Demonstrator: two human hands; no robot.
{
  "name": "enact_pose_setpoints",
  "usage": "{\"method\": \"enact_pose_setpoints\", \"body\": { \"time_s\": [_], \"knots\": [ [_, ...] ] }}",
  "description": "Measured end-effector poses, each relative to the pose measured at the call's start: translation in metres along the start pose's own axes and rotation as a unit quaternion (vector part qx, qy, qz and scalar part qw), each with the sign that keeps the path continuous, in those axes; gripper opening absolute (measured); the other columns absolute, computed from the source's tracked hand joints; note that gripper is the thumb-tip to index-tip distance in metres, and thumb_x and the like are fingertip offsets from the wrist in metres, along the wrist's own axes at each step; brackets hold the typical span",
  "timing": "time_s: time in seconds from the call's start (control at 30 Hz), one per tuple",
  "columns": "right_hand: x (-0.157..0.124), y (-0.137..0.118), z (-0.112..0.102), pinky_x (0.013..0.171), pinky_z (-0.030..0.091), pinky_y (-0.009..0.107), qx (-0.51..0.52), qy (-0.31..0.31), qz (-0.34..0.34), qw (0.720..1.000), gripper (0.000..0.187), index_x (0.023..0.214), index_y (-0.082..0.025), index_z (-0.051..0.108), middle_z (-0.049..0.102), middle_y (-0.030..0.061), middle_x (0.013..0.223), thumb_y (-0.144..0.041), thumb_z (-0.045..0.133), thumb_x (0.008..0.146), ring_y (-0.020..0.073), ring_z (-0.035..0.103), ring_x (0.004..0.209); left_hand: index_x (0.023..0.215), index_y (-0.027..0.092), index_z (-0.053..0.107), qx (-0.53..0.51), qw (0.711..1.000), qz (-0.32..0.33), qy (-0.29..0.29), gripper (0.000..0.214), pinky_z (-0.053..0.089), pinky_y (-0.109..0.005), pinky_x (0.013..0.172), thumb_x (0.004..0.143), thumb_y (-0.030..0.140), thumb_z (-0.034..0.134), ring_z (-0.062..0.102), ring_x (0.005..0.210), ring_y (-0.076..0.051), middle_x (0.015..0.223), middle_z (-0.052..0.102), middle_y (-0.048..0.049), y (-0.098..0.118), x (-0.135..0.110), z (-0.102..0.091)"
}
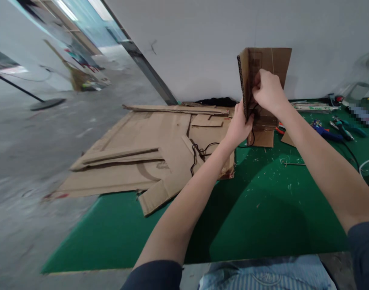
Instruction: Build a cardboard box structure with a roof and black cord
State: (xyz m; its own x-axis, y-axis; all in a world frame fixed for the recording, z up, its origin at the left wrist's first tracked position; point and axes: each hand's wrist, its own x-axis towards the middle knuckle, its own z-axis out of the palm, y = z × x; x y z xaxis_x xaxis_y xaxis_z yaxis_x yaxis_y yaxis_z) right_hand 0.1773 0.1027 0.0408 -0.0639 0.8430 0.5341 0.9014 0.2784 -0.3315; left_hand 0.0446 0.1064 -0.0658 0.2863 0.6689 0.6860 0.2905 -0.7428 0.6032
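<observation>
Green table (263,209), white wall (202,40); left hand (240,125) and right hand (267,92), both grips clenched on one cardboard piece (279,60).

We see even, bright indoor light; soft arm shadows on the green counter (263,217); left edge smeared, probably motion blur.

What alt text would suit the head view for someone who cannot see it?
Both hands hold a folded cardboard piece upright over a green table, the left hand low on its edge, the right hand higher. A black cord trails from it onto flat cardboard sheets at left; hand tools lie at right.
</observation>
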Motion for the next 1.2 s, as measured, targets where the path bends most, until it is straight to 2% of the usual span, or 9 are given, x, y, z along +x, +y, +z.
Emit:
{"method": "enact_pose_setpoints", "body": {
  "time_s": [0.1, 0.23, 0.67, 0.83, 1.2],
  "knots": [
    [0.0, 0.002, 0.004, 0.08, 0.048, 0.038, 0.027, 0.031, -0.007, 0.999, 0.013, 0.09, -0.022, 0.056, 0.068, 0.0111, 0.092, -0.016, 0.05, 0.08, 0.0278, 0.062, 0.092, 0.137, 0.025, 0.037, -0.01, 1.0, 0.01, 0.003, 0.05, 0.026, -0.046, 0.121, 0.09, 0.013, 0.048, 0.037, 0.14, -0.027, 0.138, 0.045, -0.011, -0.003, 0.0, 0.001],
    [-0.002, -0.001, 0.003, 0.08, 0.047, 0.038, 0.038, 0.036, 0.003, 0.999, 0.012, 0.083, -0.024, 0.053, 0.067, 0.0102, 0.092, -0.014, 0.05, 0.078, 0.0271, 0.063, 0.091, 0.138, 0.027, 0.037, -0.014, 1.0, 0.025, 0.005, 0.051, 0.026, -0.045, 0.122, 0.09, 0.013, 0.048, 0.037, 0.139, -0.026, 0.136, 0.046, -0.01, -0.007, 0.001, 0.002],
    [-0.006, -0.004, -0.001, 0.08, 0.048, 0.037, 0.037, 0.01, 0.004, 0.999, 0.014, 0.092, -0.021, 0.053, 0.066, 0.0127, 0.097, -0.014, 0.049, 0.081, 0.0273, 0.062, 0.094, 0.139, 0.027, 0.033, -0.007, 0.999, 0.043, 0.001, 0.058, 0.026, -0.047, 0.121, 0.086, 0.012, 0.051, 0.037, 0.137, -0.026, 0.132, 0.046, -0.01, -0.013, 0.002, 0.002],
    [-0.002, -0.002, 0.002, 0.084, 0.048, 0.04, 0.025, 0.001, 0.001, 1.0, 0.012, 0.092, -0.019, 0.054, 0.065, 0.0131, 0.095, -0.014, 0.051, 0.081, 0.0289, 0.062, 0.097, 0.139, 0.023, 0.032, 0.005, 0.999, 0.045, 0.002, 0.061, 0.026, -0.047, 0.121, 0.083, 0.007, 0.05, 0.036, 0.137, -0.027, 0.134, 0.044, -0.012, -0.016, 0.003, 0.003],
    [0.006, 0.002, 0.004, 0.083, 0.048, 0.04, 0.022, -0.01, 0.01, 1.0, 0.013, 0.091, -0.018, 0.056, 0.066, 0.014, 0.094, -0.015, 0.052, 0.079, 0.0301, 0.063, 0.097, 0.139, 0.024, 0.033, -0.003, 0.999, 0.035, 0.002, 0.053, 0.025, -0.045, 0.121, 0.089, 0.015, 0.048, 0.035, 0.139, -0.027, 0.137, 0.042, -0.0122, -0.013, 0.002, 0.005]
  ]
}}
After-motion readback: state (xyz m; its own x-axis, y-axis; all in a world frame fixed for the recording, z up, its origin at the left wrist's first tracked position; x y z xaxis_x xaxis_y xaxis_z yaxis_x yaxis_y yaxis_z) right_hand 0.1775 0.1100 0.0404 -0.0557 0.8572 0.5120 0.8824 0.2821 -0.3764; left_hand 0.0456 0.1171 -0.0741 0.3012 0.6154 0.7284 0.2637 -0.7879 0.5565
